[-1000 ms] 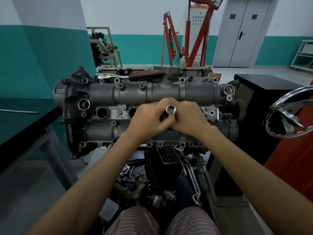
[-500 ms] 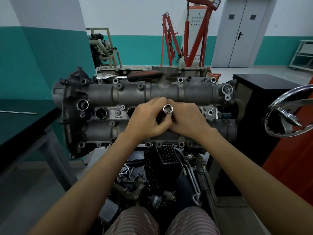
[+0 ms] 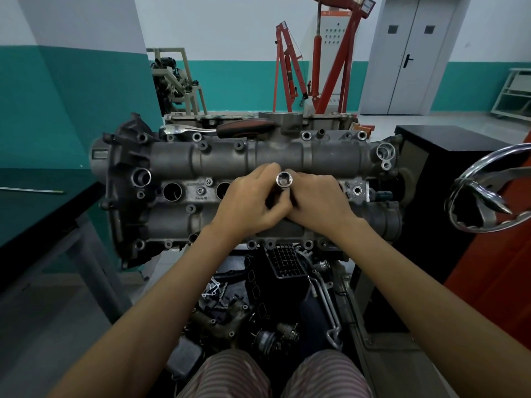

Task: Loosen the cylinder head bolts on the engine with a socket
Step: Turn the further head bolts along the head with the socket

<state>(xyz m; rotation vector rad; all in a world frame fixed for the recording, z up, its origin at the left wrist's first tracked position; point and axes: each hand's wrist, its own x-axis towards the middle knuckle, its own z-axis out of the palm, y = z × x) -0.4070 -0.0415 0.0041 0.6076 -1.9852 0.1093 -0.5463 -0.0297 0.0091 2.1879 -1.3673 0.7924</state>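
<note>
**Hands barely shifted on socket; bolts not yet worked**

Little had moved since the earlier frame: both hands stayed bunched at the middle of the engine [image 3: 250,179], the socket's open end nudged only slightly, same spot, same grip.

Progress: early, by my read. The socket [image 3: 284,179] stood upright between the hands, open end facing up toward the camera, lower end hidden behind the fingers, so whether it sat on a bolt could not be told. The ratchet [image 3: 218,128] lay unused along the far top edge of the engine, well apart from the hands. Probably no bolt had been loosened with it yet; bolt state itself not readable.

Left hand [image 3: 247,205]: fingers curled, pinching the socket from the left side, knuckles up. Right hand [image 3: 319,202]: fingers curled in against the socket from the right, touching the left hand. Both hands together, clamped on the socket, resting over the engine's centre.

Counter [image 3: 43,214] stood at left, with a thin rod [image 3: 31,190] on it.
</note>
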